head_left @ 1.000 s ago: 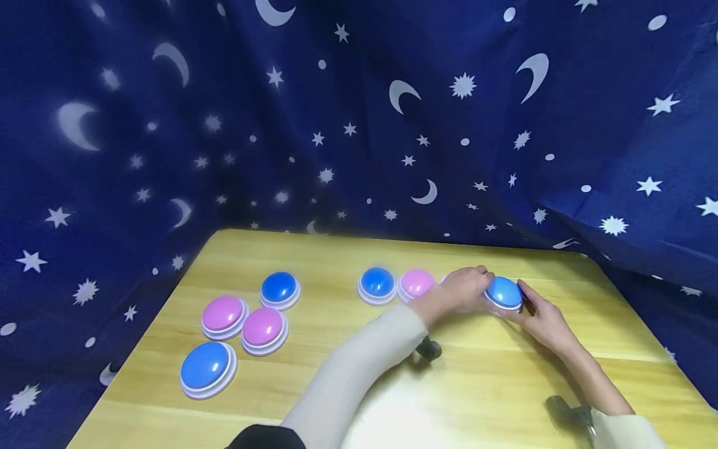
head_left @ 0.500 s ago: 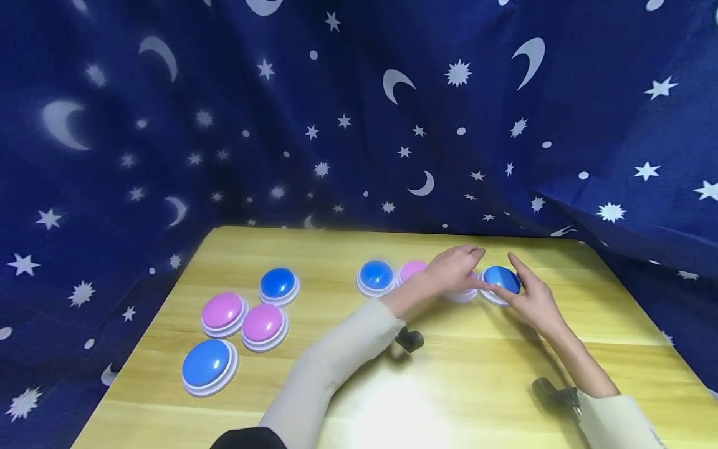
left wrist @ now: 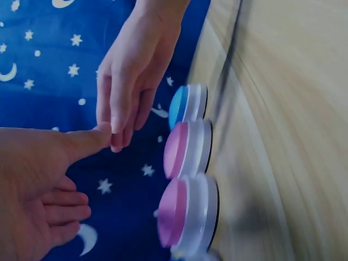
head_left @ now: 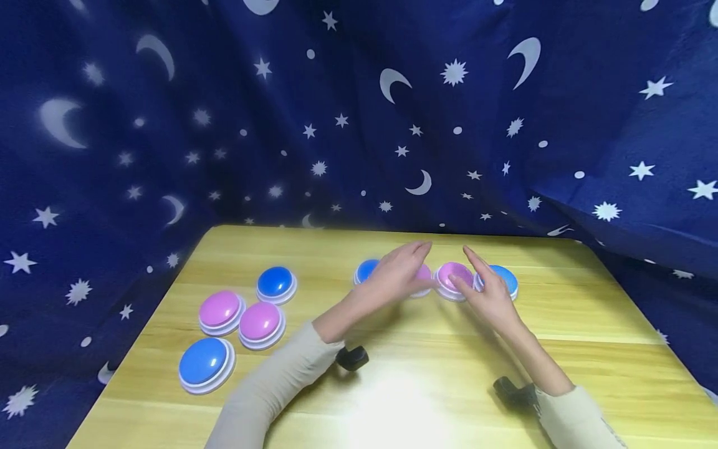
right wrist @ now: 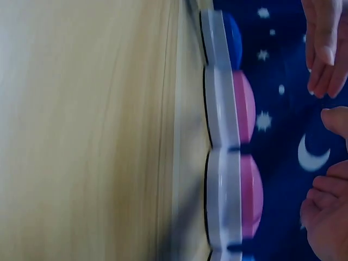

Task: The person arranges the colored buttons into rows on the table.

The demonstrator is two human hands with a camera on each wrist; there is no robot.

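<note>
And they're off it! R hand & L hand have both just left the right-end blue btn & swung left; it sits on the table w/ nobody on it, so I'd call that one placed & let go. R hand: thumb & fingers spread apart, nearest the right pink btn. L hand: fingers loose, thumb out, in front of the left pink btn & left-end blue btn. Neither's clamped on anything. Far row reads L to R blue, pink, pink, blue, each just beside the next.

Left side, no change: far blue btn, outer pink btn, inner pink btn, near blue btn, all where they were.

Now the cams. Head view has R thumb across the pink dome, looks like contact; but both wrist views put the hands up in the air, clear of the domes. L wrist has L thumb overlapping R fingertips; R wrist shows a gap btwn hands, so prob just line of sight. Wrist cams also catch the white bases side-on, flat down. Left grp? Head view only.
</note>
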